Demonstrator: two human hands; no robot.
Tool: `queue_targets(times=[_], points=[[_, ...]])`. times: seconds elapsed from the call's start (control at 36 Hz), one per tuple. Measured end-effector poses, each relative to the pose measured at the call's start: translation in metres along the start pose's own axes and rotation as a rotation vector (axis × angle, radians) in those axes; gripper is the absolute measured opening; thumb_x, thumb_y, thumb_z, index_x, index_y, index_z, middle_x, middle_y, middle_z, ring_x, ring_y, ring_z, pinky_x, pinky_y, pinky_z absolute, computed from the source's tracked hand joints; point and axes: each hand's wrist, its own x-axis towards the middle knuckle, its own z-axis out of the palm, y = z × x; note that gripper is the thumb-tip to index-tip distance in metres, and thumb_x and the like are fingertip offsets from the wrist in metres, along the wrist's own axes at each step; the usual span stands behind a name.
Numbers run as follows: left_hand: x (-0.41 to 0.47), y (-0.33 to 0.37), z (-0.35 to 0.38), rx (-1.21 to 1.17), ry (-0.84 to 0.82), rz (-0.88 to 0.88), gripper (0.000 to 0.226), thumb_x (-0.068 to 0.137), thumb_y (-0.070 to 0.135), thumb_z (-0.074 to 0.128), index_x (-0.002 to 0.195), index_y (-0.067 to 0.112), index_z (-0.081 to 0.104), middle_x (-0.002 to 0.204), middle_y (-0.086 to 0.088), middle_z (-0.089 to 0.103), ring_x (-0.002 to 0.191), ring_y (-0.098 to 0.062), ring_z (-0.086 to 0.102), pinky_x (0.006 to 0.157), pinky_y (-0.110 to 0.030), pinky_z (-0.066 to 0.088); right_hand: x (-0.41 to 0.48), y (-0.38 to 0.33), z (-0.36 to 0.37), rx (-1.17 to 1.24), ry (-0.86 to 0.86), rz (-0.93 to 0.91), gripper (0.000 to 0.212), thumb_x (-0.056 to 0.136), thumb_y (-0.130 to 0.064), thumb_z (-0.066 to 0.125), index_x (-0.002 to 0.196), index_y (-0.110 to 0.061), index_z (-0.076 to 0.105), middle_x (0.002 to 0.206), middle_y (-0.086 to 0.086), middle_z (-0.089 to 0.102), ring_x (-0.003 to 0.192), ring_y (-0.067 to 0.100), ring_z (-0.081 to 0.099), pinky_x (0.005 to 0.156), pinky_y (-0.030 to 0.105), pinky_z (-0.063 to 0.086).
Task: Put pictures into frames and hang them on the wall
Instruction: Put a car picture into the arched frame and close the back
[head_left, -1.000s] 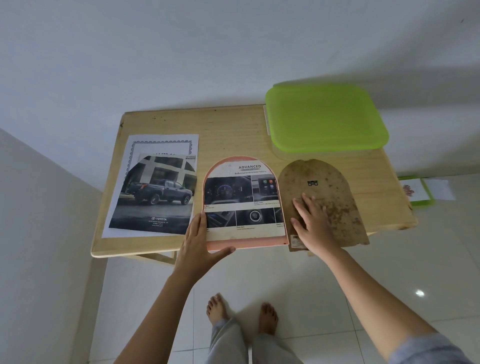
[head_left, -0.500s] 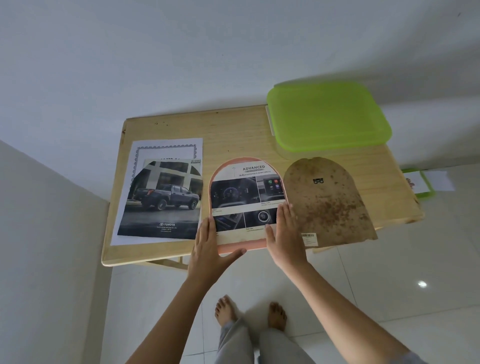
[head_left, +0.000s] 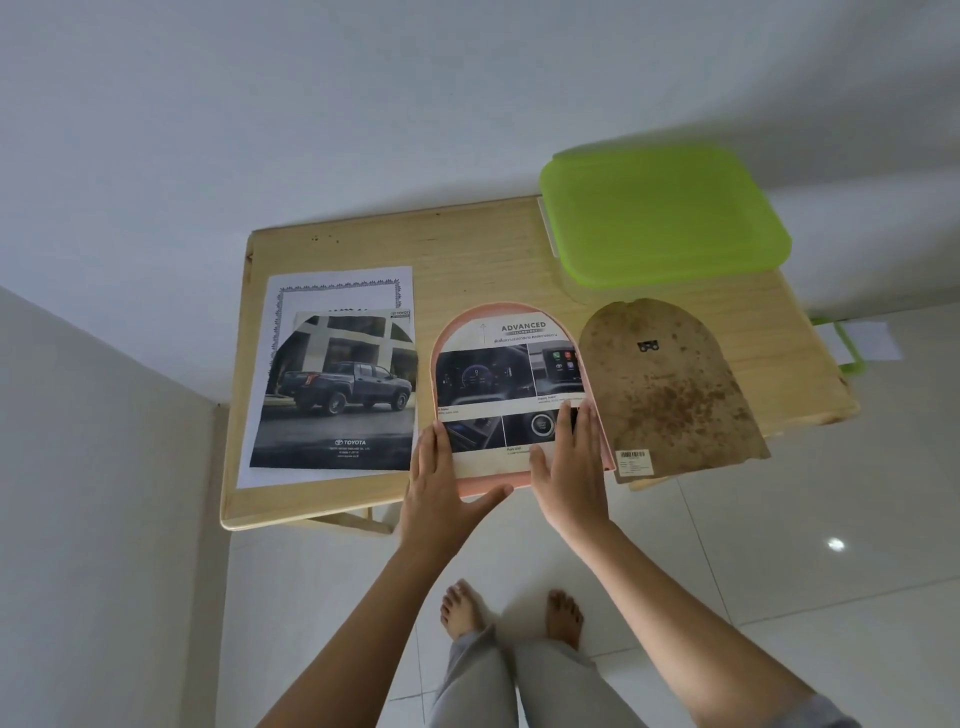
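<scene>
Both hands, left (head_left: 441, 486) and right (head_left: 571, 462), lay flat, pressing picture (head_left: 506, 384) into arched frame (head_left: 441, 353); backing board (head_left: 670, 395) beside it unfitted, I noted; hanging undone.

- Both forearms are bare, entering from the bottom of the frame toward its centre.
- The left hand (head_left: 441, 488) wears no glove, ring or watch.
- The right hand (head_left: 569, 467) is likewise bare, with no jewellery visible.
- A grey sleeve (head_left: 826, 712) shows at the lower right corner of the frame, covering the right upper arm.
- Light grey trousers (head_left: 519, 680) cover the legs at the bottom centre.
- The feet (head_left: 462, 610) are bare, with no shoes or socks, just above the trouser hems in the frame.
</scene>
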Motion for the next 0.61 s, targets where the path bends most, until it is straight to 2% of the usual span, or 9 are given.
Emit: queue_targets(times=[0.08, 0.19, 0.33, 0.39, 0.44, 0.53, 0.61], points=[[0.000, -0.001, -0.001, -0.005, -0.001, 0.004, 0.112, 0.070, 0.075, 0.050, 0.148, 0.016, -0.006, 0.157, 0.002, -0.001, 0.145, -0.019, 0.002, 0.114, -0.040, 0.019, 0.001, -0.002, 0.001, 0.001, 0.007, 0.020, 0.065, 0.095, -0.029, 0.045, 0.148, -0.007, 0.014, 0.155, 0.018, 0.005, 0.145, 0.030, 0.001, 0.115, 0.034, 0.004], [0.000, 0.000, -0.001, -0.006, -0.007, -0.002, 0.112, 0.071, 0.075, 0.049, 0.148, 0.017, -0.008, 0.157, 0.003, -0.003, 0.145, -0.019, 0.001, 0.114, -0.042, 0.021, 0.005, 0.000, -0.002, 0.042, 0.037, 0.022, 0.063, 0.092, -0.029, 0.052, 0.145, -0.008, 0.024, 0.153, 0.015, 0.020, 0.144, 0.027, 0.012, 0.116, 0.036, 0.012], [-0.001, 0.001, -0.002, -0.009, -0.016, 0.007, 0.111, 0.072, 0.074, 0.048, 0.148, 0.015, -0.010, 0.157, 0.001, -0.005, 0.145, -0.020, -0.002, 0.115, -0.041, 0.017, 0.007, 0.000, -0.004, 0.165, 0.098, -0.018, 0.061, 0.088, -0.019, 0.060, 0.140, -0.005, 0.033, 0.145, 0.013, 0.036, 0.138, 0.026, 0.027, 0.113, 0.037, 0.024], [-0.001, 0.001, -0.003, -0.003, -0.019, 0.008, 0.111, 0.073, 0.074, 0.048, 0.147, 0.015, -0.010, 0.157, 0.001, -0.006, 0.145, -0.020, -0.003, 0.115, -0.040, 0.016, 0.008, 0.000, -0.006, 0.213, 0.141, -0.038, 0.059, 0.085, -0.014, 0.063, 0.138, -0.007, 0.037, 0.140, 0.011, 0.044, 0.133, 0.025, 0.036, 0.110, 0.040, 0.033], [-0.001, 0.001, -0.003, 0.007, -0.023, 0.001, 0.111, 0.073, 0.074, 0.047, 0.147, 0.016, -0.011, 0.157, 0.001, -0.007, 0.145, -0.020, -0.004, 0.114, -0.040, 0.016, 0.010, -0.002, -0.010, 0.274, 0.166, -0.043, 0.057, 0.083, -0.010, 0.063, 0.136, -0.008, 0.040, 0.132, 0.009, 0.049, 0.125, 0.023, 0.043, 0.104, 0.034, 0.039], [-0.001, 0.001, -0.003, 0.011, -0.024, -0.003, 0.111, 0.072, 0.075, 0.046, 0.147, 0.017, -0.012, 0.157, 0.001, -0.008, 0.145, -0.020, -0.004, 0.114, -0.041, 0.016, 0.012, -0.008, -0.018, 0.386, 0.174, -0.029, 0.054, 0.080, -0.003, 0.064, 0.131, -0.011, 0.046, 0.118, 0.006, 0.054, 0.107, 0.011, 0.048, 0.092, 0.018, 0.039], [0.000, 0.001, -0.003, 0.002, -0.027, -0.003, 0.111, 0.073, 0.075, 0.047, 0.148, 0.016, -0.010, 0.157, 0.001, -0.007, 0.145, -0.020, -0.004, 0.114, -0.040, 0.016, 0.019, -0.009, -0.026, 0.521, 0.116, 0.064, 0.050, 0.078, -0.009, 0.068, 0.124, -0.013, 0.050, 0.109, -0.002, 0.054, 0.101, 0.009, 0.050, 0.085, 0.018, 0.042]])
